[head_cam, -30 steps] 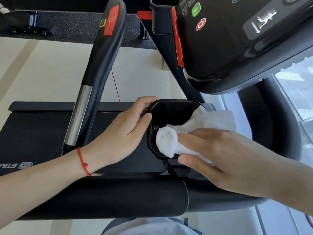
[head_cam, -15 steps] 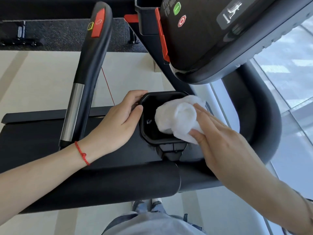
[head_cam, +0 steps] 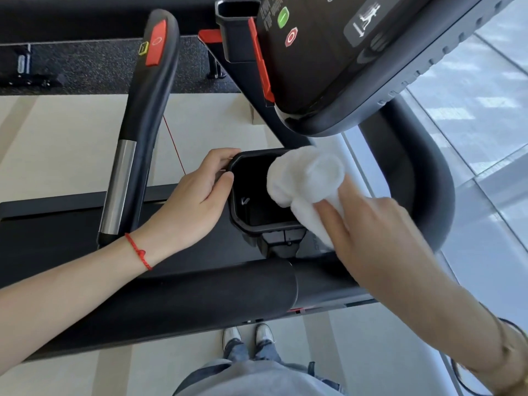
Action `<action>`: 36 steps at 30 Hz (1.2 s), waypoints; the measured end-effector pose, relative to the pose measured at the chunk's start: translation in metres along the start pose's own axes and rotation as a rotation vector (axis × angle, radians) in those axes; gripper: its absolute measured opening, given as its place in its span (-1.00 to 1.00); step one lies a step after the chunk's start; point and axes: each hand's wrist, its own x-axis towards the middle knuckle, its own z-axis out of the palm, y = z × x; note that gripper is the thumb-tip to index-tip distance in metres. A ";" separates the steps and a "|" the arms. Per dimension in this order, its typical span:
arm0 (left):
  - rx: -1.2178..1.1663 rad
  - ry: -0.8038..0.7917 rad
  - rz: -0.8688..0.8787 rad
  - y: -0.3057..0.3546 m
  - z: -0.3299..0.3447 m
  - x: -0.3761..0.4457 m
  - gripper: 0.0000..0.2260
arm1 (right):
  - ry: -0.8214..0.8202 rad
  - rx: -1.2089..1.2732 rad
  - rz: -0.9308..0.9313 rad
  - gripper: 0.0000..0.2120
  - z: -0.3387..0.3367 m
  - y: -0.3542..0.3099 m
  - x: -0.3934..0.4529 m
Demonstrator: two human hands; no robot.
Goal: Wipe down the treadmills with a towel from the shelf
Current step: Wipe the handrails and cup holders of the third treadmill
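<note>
A bunched white towel point(head_cam: 307, 174) lies over the far right rim of the treadmill's black cup holder point(head_cam: 258, 228). My right hand point(head_cam: 371, 224) holds the towel's lower end, fingers pressing it against the holder's right side. My left hand point(head_cam: 197, 200) grips the holder's left rim, thumb on the edge and fingers curled round the far corner. The treadmill's black console point(head_cam: 328, 67) with a green and a red button hangs above the holder. The inside of the holder is dark and mostly in view.
A black handrail point(head_cam: 143, 110) with a red button and a chrome section rises at the left. A thick padded crossbar point(head_cam: 185, 304) runs below my hands. The running belt point(head_cam: 57, 238) lies beneath. A curved frame arm point(head_cam: 414, 167) stands at the right, beside a glass floor edge.
My right hand has carried the towel up out of the holder's near side to its far right rim. My left hand has kept its grip on the left rim.
</note>
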 end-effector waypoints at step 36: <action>0.015 0.002 -0.027 0.001 0.002 0.002 -0.64 | -0.164 0.272 0.240 -0.67 0.027 0.017 0.035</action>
